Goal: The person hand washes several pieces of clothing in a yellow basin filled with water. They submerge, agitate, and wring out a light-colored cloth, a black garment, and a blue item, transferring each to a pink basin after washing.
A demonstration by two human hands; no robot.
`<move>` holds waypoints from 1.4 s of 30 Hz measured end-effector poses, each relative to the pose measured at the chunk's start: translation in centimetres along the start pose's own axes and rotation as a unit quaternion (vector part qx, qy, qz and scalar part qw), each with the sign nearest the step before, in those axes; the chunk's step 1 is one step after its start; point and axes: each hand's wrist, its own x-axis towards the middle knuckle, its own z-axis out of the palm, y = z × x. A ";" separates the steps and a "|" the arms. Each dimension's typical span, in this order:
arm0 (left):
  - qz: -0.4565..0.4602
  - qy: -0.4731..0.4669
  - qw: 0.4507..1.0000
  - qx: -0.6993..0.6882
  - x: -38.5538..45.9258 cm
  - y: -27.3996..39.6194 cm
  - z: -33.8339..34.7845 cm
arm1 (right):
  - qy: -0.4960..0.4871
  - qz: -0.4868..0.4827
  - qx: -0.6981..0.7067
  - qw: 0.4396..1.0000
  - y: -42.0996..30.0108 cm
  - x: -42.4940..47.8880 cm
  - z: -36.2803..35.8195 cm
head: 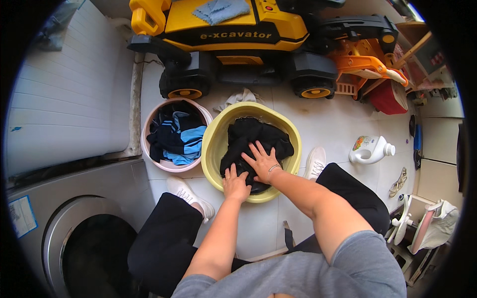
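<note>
Between my feet a yellow plastic basin holds a dark, wet-looking garment. My right hand lies on the middle of the cloth with its fingers spread, a bracelet at the wrist. Lower and to the left, my left hand rests at the basin's near side, its fingertips on the same cloth. Neither hand visibly grasps a fold. Against the basin's left side stands a pink bucket filled with black and light-blue clothes.
A large yellow-and-black toy excavator stands beyond the basin, with a pale rag on the floor before it. A white detergent jug lies at right. At left is a front-loading washing machine. My shoes flank the basin.
</note>
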 end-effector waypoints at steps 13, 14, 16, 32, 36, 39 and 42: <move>-0.097 0.257 0.893 -0.357 3.2 -0.9 1.3 | 0.036 0.174 0.287 0.941 2.1 7.4 4.1; -0.117 0.260 0.877 -0.386 4.0 -1.5 2.3 | 0.062 0.181 0.317 0.929 2.2 6.9 4.3; -0.252 0.169 0.750 -0.587 4.2 -0.5 1.9 | 0.112 0.190 0.368 0.903 0.8 4.1 1.0; -0.109 -0.053 0.440 -0.890 5.9 1.1 1.7 | 0.425 0.030 0.295 0.856 -5.6 -1.7 -3.6; -0.172 -0.005 0.557 -0.812 5.1 3.7 -0.4 | 0.448 0.090 0.304 0.836 -1.4 0.7 -1.4; -0.193 0.034 0.599 -0.777 4.6 3.4 -1.9 | 0.350 0.162 0.328 0.862 0.4 -0.2 -0.7; -0.153 0.154 0.681 -0.699 5.3 1.8 -2.6 | 0.255 0.296 0.406 0.826 3.3 -0.5 1.1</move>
